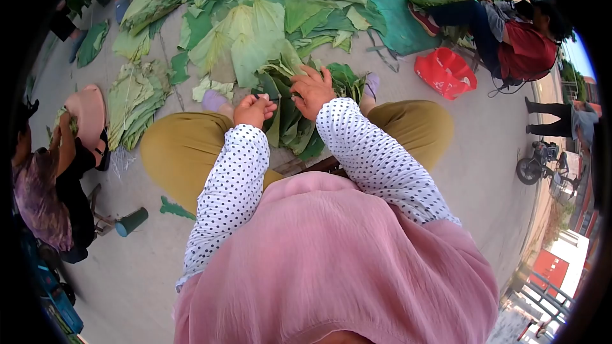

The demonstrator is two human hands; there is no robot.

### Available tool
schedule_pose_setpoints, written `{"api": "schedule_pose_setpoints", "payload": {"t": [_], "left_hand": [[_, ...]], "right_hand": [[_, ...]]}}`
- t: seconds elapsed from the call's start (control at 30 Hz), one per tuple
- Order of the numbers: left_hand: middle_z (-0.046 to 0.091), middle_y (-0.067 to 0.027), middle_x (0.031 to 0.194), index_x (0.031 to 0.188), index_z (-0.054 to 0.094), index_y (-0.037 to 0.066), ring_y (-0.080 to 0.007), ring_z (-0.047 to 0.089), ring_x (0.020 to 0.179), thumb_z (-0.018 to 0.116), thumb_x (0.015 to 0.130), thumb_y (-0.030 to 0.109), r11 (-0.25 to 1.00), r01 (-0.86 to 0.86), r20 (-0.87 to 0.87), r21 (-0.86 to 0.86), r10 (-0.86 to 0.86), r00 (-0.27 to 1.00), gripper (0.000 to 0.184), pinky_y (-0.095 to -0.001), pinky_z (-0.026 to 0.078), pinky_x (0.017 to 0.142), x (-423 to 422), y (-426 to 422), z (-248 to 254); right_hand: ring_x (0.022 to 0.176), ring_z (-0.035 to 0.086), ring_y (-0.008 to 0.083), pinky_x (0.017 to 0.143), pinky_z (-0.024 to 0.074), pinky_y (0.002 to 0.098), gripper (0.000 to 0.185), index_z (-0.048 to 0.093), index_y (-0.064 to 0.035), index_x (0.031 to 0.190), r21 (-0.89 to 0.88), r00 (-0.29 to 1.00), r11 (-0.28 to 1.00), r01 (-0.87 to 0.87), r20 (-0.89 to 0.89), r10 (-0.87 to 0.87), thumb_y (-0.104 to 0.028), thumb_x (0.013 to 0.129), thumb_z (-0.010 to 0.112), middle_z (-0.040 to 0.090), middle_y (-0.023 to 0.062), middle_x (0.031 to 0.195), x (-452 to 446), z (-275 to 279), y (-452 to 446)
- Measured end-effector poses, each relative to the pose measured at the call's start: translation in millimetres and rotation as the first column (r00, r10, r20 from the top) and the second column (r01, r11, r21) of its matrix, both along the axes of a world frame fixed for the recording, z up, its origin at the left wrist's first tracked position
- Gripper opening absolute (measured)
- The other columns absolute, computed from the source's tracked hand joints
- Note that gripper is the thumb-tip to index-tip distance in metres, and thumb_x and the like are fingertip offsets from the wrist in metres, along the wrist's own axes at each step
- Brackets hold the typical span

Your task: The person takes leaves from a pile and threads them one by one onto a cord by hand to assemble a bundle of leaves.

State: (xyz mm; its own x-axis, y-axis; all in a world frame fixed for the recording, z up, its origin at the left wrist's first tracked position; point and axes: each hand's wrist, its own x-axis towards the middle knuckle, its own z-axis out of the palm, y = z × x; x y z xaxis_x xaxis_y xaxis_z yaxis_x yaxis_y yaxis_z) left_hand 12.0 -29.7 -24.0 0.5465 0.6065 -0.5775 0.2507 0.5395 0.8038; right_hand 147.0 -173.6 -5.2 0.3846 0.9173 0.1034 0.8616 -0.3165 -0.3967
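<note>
Leaves (294,129) may be torn if overpressed by the splayed right hand (312,92); a dark item (273,97) is pinched in the left hand (251,112).

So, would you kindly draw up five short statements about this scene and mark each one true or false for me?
1. The right hand is at the bundle of leaves. True.
2. The left hand is empty. False: the left hand pinches a thin dark thing, too small to identify.
3. The wearer's sleeves are plain white. False: the sleeves are white with dark dots.
4. A red bag is on the ground, ahead and to the wearer's right. True.
5. The wearer's shoes are black. False: the shoes are pale purple.
</note>
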Motion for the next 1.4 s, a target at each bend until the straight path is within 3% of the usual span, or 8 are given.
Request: {"api": "schedule_pose_setpoints", "payload": {"t": [0.13, 0.3, 0.7, 0.93, 1.0, 1.07, 1.2, 1.4], "left_hand": [[0.064, -0.0059, 0.082, 0.09, 0.059, 0.003, -0.0147, 0.065, 0.07, 0.063, 0.088, 0.014, 1.0, -0.005, 0.004, -0.008, 0.005, 1.0, 0.012, -0.0228, 0.049, 0.058, 0, 1, 0], [0.064, -0.0058, 0.082, 0.09, 0.059, 0.004, -0.0147, 0.065, 0.07, 0.063, 0.088, 0.014, 1.0, 0.026, -0.005, -0.001, -0.026, 1.0, 0.011, -0.0231, 0.049, 0.058, 1, 1, -1], [0.066, -0.0057, 0.082, 0.088, 0.059, 0.006, -0.0141, 0.066, 0.071, 0.063, 0.088, 0.014, 0.999, 0.038, -0.011, 0.035, -0.038, 0.999, 0.009, -0.0234, 0.05, 0.058, -2, 3, -1], [0.065, -0.0031, 0.082, 0.091, 0.06, 0.007, -0.0128, 0.065, 0.075, 0.063, 0.088, 0.014, 0.991, 0.133, 0.047, -0.015, -0.132, 0.99, 0.008, -0.0242, 0.049, 0.061, 1, -4, 5], [0.065, -0.0021, 0.084, 0.091, 0.061, 0.008, -0.0115, 0.063, 0.074, 0.063, 0.089, 0.015, 0.993, 0.113, 0.086, 0.027, -0.115, 0.99, 0.008, -0.0241, 0.048, 0.061, 1, -7, 10], [0.063, 0.0001, 0.089, 0.091, 0.061, 0.01, -0.0088, 0.059, 0.071, 0.061, 0.09, 0.018, 0.992, 0.092, 0.172, 0.089, -0.107, 0.979, 0.008, -0.0239, 0.047, 0.062, 3, -9, 15], [0.063, -0.0044, 0.094, 0.106, 0.057, 0.009, -0.0104, 0.055, 0.066, 0.054, 0.095, 0.017, 0.999, -0.023, 0.395, -0.04, 0.037, 0.918, 0.014, -0.0272, 0.045, 0.06, -6, 8, 48], [0.063, -0.0089, 0.094, 0.108, 0.054, 0.003, -0.0113, 0.053, 0.064, 0.051, 0.097, 0.018, 0.982, -0.164, 0.521, 0.089, 0.095, 0.848, 0.019, -0.0275, 0.044, 0.058, -20, 50, 119]], "right_hand": [[0.135, 0.029, 0.0312, 0.109, 0.0118, 0.0598, 0.028, 0.062, -0.0125, 0.106, -0.09, 0.989, 0.985, 0.146, 0.012, -0.145, -0.018, 0.078, 0.065, 0.049, 0.0075, 0.132, 9, -4, -15], [0.139, 0.021, 0.0308, 0.111, 0.0089, 0.0567, 0.044, 0.057, -0.011, 0.122, 0.007, 1.0, 1.0, -0.007, -0.01, 0.007, -0.025, 0.08, 0.062, 0.039, 0.0098, 0.141, -9, 9, 1], [0.138, 0.022, 0.0318, 0.109, 0.0089, 0.0624, 0.03, 0.062, -0.0079, 0.11, -0.247, 0.997, 0.969, 0.011, 0.071, 0.007, -0.015, 0.082, 0.057, 0.045, 0.011, 0.135, -3, 8, -5], [0.139, 0.022, 0.0284, 0.11, 0.0109, 0.0604, 0.04, 0.058, -0.0121, 0.119, -0.07, 0.999, 0.997, -0.015, 0.038, 0.018, -0.015, 0.08, 0.061, 0.042, 0.0085, 0.139, -13, 11, -6], [0.131, 0.036, 0.0273, 0.109, 0.0133, 0.0599, 0.039, 0.057, -0.0104, 0.118, 0.079, 0.998, 0.995, -0.063, 0.025, 0.061, -0.02, 0.08, 0.06, 0.053, 0.0112, 0.128, -17, 8, 6], [0.114, 0.051, 0.0288, 0.108, 0.0175, 0.0572, 0.031, 0.059, -0.0107, 0.112, -0.181, 0.959, 0.983, -0.038, -0.285, -0.015, -0.02, 0.083, 0.058, 0.063, 0.0106, 0.107, -16, 16, 18], [0.102, 0.056, 0.0295, 0.106, 0.0219, 0.0541, 0.018, 0.062, -0.0101, 0.098, -0.08, 0.941, 0.992, -0.102, -0.332, 0.07, -0.021, 0.087, 0.054, 0.065, 0.0102, 0.095, -9, 13, 7], [0.095, 0.06, 0.0284, 0.104, 0.025, 0.0546, 0.018, 0.063, -0.0105, 0.097, -0.126, 0.901, 0.962, -0.244, -0.397, 0.176, -0.023, 0.086, 0.055, 0.065, 0.0104, 0.091, 5, 23, -3]]}}
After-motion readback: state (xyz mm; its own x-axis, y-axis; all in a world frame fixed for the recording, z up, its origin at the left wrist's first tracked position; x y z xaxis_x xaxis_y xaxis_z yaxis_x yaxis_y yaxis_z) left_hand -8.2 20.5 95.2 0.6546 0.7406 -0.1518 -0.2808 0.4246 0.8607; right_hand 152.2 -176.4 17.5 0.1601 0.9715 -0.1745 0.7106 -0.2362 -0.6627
